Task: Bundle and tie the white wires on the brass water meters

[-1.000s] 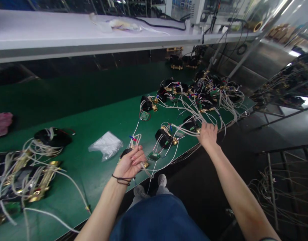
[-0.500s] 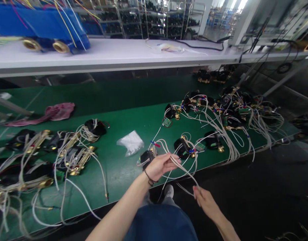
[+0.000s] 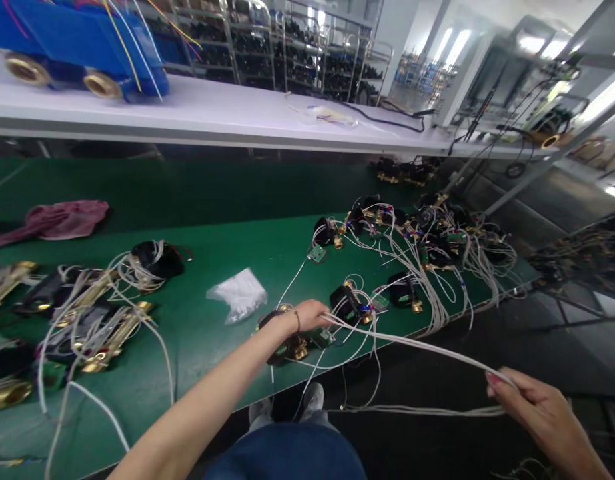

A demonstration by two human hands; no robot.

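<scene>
A bundle of pale grey cables [image 3: 422, 345] runs stretched between my two hands. Near the bench's front edge, my left hand [image 3: 311, 315] is closed around one end of it. Out past the edge on the right, my right hand [image 3: 530, 393] grips the bundle with thumb and fingers, and more cable hangs back below it. Under my left wrist sits a black meter unit with a brass fitting [image 3: 300, 348], partly hidden by my forearm. Just right of my left hand lies another black unit [image 3: 345, 303] with brass ends, beside a small green circuit board [image 3: 381, 303].
On the green bench [image 3: 227, 360] lie a clear bag of white pieces [image 3: 240, 295] and a pink cloth [image 3: 67, 220]. Wired brass units crowd the left [image 3: 112, 333] and the far right [image 3: 437, 247]. A white shelf [image 3: 227, 117] spans above, carrying blue units [image 3: 82, 47].
My right hand has moved right and outward, drawing the cable bundle long and nearly straight. My left hand stays closed on it near the units. The whole view has shifted.
</scene>
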